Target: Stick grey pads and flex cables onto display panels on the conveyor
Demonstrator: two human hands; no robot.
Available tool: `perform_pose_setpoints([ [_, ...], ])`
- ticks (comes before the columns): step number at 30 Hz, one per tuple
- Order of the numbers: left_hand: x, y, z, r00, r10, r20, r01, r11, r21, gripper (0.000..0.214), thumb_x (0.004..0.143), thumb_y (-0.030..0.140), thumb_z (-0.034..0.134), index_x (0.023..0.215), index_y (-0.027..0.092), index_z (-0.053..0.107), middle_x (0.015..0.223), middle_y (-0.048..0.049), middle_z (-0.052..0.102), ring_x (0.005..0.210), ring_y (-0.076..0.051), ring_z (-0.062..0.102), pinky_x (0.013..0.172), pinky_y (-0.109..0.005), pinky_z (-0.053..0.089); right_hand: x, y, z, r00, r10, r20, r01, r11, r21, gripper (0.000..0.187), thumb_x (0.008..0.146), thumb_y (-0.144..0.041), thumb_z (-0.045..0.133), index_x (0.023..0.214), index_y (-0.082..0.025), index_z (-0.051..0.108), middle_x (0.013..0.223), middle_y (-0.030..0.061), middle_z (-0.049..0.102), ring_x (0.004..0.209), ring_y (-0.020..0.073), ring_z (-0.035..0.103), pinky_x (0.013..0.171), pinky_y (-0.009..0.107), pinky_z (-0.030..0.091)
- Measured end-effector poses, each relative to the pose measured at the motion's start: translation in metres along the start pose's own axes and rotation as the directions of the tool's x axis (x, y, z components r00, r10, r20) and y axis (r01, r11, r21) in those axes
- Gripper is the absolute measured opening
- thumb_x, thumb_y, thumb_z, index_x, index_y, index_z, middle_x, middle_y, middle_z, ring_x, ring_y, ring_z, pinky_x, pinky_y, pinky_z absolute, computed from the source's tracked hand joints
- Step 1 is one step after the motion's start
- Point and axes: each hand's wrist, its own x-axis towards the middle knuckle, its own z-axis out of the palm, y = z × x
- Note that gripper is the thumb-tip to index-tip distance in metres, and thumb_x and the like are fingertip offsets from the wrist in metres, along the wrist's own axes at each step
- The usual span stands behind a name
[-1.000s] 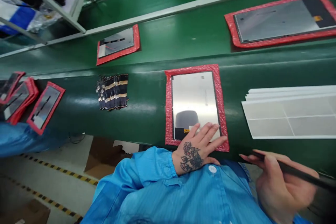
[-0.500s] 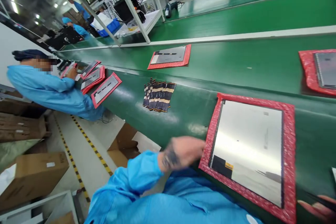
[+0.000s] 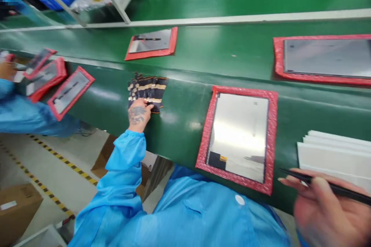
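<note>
My left hand (image 3: 138, 115) reaches over the pile of black-and-tan flex cables (image 3: 151, 88). Its thumb and fingers are closed at the pile's near edge, on what looks like one cable; the fingertips are partly hidden. In my right hand (image 3: 324, 200), at the lower right, black tweezers (image 3: 343, 190) point left. Between my hands lies a silvery display panel (image 3: 239, 131) on a red bubble-wrap pouch (image 3: 271, 139). A black patch with a small orange connector (image 3: 223, 158) marks the panel's lower left corner.
White sheets (image 3: 333, 158) are stacked beside my right hand. Farther back lie two more panels, one left (image 3: 156, 41) and one right (image 3: 324, 56). Several wrapped panels (image 3: 71, 92) lie near a co-worker's sleeve (image 3: 29, 108). A cardboard box (image 3: 19, 208) stands on the floor.
My left hand has moved from beside the panel's pouch, leftward and away from me, to the flex cables. The view has shifted, bringing my right hand, its tweezers and the white sheets into fuller sight.
</note>
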Motion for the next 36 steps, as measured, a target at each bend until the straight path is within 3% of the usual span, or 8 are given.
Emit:
perform_pose_setpoints([
  [3,0.005,-0.001,-0.004,0.999,-0.033,0.037,0.034,0.999,-0.014,0.013,0.084,0.028,0.065,0.083,0.019,0.056,0.082,-0.003,0.065,0.091,-0.027,0.065,0.089,-0.041,0.049,-0.001,-0.009,0.007,0.997,0.043,-0.057,-0.043,0.999,0.012,0.038,0.048,-0.044,0.093,0.066,-0.025,0.066,0.064,0.0047,0.068,0.047,0.0221,0.063,0.041,0.039,0.058],
  [7,0.005,-0.001,-0.007,0.999,-0.009,0.04,0.009,1.0,0.01,0.011,0.081,0.027,0.064,0.082,0.018,0.058,0.082,-0.0045,0.064,0.089,-0.029,0.064,0.089,-0.044,0.05,0.001,-0.009,0.002,1.0,0.019,-0.021,-0.018,1.0,0.012,0.036,0.055,-0.045,0.091,0.07,-0.024,0.066,0.065,0.0043,0.07,0.042,0.02,0.062,0.041,0.036,0.058],
  [14,-0.028,0.005,0.011,0.974,0.207,-0.09,-0.195,0.973,0.123,0.029,0.084,0.019,0.047,0.102,0.01,0.068,0.116,-0.0236,0.062,0.115,-0.042,0.056,0.098,-0.058,0.044,0.003,-0.002,-0.007,1.0,0.01,0.003,-0.01,0.999,0.031,0.034,0.062,-0.045,0.088,0.072,-0.022,0.064,0.067,0.003,0.07,0.042,0.0182,0.062,0.043,0.033,0.058],
  [20,-0.033,0.002,0.02,0.924,0.293,-0.247,-0.275,0.956,0.106,0.03,0.088,0.019,0.044,0.102,0.017,0.071,0.107,-0.0167,0.068,0.111,-0.037,0.058,0.098,-0.053,0.046,0.002,-0.003,-0.007,0.999,-0.009,0.05,0.005,0.996,0.085,0.03,0.07,-0.04,0.086,0.077,-0.021,0.065,0.07,0.0027,0.071,0.046,0.016,0.064,0.046,0.028,0.059],
  [24,-0.025,0.001,0.015,0.92,0.335,-0.202,-0.305,0.938,0.167,0.03,0.092,0.022,0.041,0.1,0.018,0.069,0.097,-0.0132,0.069,0.105,-0.035,0.061,0.094,-0.052,0.048,0.003,-0.005,-0.007,0.997,-0.039,0.061,0.033,0.995,0.093,0.028,0.073,-0.04,0.085,0.078,-0.021,0.065,0.07,0.0014,0.071,0.048,0.0148,0.065,0.047,0.026,0.06],
  [29,-0.02,0.003,0.013,0.897,0.418,-0.141,-0.39,0.901,0.191,0.033,0.092,0.027,0.042,0.108,0.016,0.069,0.106,-0.0173,0.068,0.105,-0.036,0.062,0.093,-0.05,0.048,0.003,-0.004,-0.007,0.998,-0.035,0.049,0.032,0.997,0.072,0.026,0.075,-0.04,0.083,0.078,-0.021,0.065,0.07,0.0014,0.071,0.048,0.0155,0.064,0.046,0.029,0.059],
  [33,-0.017,0.004,0.01,0.911,0.399,-0.106,-0.377,0.909,0.178,0.029,0.091,0.027,0.042,0.097,0.018,0.068,0.102,-0.0174,0.068,0.104,-0.036,0.062,0.092,-0.049,0.047,0.003,-0.005,-0.006,0.999,-0.012,0.035,0.01,0.999,0.052,0.03,0.07,-0.042,0.085,0.076,-0.021,0.065,0.069,0.0024,0.071,0.045,0.0163,0.063,0.044,0.03,0.058],
  [36,-0.009,0.006,0.004,0.95,0.302,-0.073,-0.297,0.952,0.073,0.016,0.086,0.029,0.05,0.083,0.021,0.064,0.093,-0.0122,0.067,0.098,-0.031,0.063,0.091,-0.044,0.048,0.005,-0.008,-0.006,1.0,0.03,-0.001,-0.03,0.999,0.021,0.037,0.061,-0.047,0.089,0.072,-0.021,0.065,0.067,0.0046,0.07,0.044,0.0185,0.063,0.043,0.033,0.057],
])
